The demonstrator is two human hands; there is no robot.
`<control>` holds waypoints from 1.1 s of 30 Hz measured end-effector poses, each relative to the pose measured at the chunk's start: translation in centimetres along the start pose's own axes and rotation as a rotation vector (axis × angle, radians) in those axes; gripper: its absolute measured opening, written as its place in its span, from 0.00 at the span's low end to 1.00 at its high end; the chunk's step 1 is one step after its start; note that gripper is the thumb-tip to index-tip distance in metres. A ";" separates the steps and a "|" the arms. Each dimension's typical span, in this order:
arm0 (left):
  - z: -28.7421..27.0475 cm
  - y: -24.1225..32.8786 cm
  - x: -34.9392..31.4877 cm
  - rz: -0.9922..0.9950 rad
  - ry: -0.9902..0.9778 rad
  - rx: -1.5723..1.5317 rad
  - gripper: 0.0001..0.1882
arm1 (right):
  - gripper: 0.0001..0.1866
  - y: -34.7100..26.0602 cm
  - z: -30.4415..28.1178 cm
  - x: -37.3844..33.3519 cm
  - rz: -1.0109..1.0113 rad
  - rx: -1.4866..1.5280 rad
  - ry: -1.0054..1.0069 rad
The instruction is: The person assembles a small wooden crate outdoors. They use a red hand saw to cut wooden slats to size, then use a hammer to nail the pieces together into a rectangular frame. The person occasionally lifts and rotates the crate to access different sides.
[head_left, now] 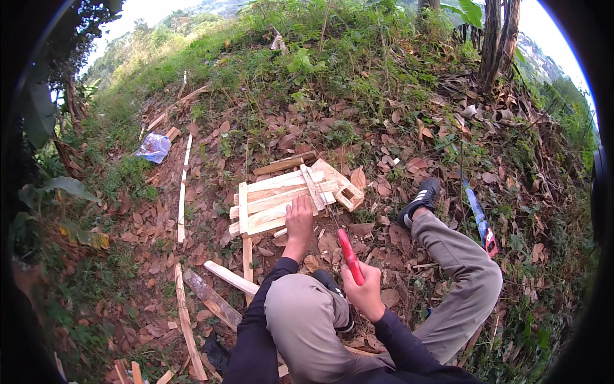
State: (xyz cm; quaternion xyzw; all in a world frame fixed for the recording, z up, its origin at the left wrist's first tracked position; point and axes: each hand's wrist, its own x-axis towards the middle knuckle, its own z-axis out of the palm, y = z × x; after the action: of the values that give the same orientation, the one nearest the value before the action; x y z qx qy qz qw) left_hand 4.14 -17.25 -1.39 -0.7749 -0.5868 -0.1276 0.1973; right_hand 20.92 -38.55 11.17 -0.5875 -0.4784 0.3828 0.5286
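Observation:
My left hand (300, 221) lies flat on a small frame of pale wooden slats (275, 203), fingers stretched out, near its lower right. Two crosspieces span the slats, one at the left end and one at the right. My right hand (363, 289) is closed around the red handle of a tool (349, 253). Its narrow, thin blade points up and left to the right end of the slats; whether it touches the wood I cannot tell. A hollow wooden piece (349, 196) sits against the frame's right side.
A handsaw (475, 211) with a bluish blade lies right of my shoe (419, 201). Long wooden strips (183, 307) run along the left, with a clear plastic bag (153, 148) beyond. Dry leaves cover the sloping ground; tree trunks (499, 41) stand at the far right.

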 end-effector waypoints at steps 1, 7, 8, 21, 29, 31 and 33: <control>0.0 0.2 -0.5 -0.005 0.006 0.002 0.22 | 0.11 0.0 -0.5 -0.7 0.036 0.006 -0.035; -0.1 1.3 -1.0 -0.014 0.017 0.020 0.22 | 0.13 1.2 1.8 2.6 -0.054 -0.031 0.016; 0.0 0.9 -1.1 -0.013 0.002 0.028 0.22 | 0.12 1.3 1.4 2.3 -0.035 -0.048 -0.001; -0.5 1.1 -1.8 -0.010 0.002 0.011 0.25 | 0.15 2.5 0.1 1.3 -0.053 0.017 0.018; 0.3 1.2 -2.0 -0.033 -0.011 0.011 0.25 | 0.11 3.1 0.6 1.6 -0.034 0.076 0.018; -0.2 1.8 -1.7 -0.048 -0.009 0.024 0.25 | 0.11 2.6 1.3 3.4 -0.065 0.003 0.035; -0.7 3.2 -2.6 -0.048 -0.012 0.002 0.24 | 0.13 3.5 2.2 7.1 -0.084 -0.077 0.041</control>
State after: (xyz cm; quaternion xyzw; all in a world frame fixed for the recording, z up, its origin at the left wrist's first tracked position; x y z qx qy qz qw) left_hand 6.48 -20.54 -2.39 -0.7612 -0.6065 -0.1270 0.1916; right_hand 21.14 -31.04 7.75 -0.5945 -0.5060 0.3294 0.5311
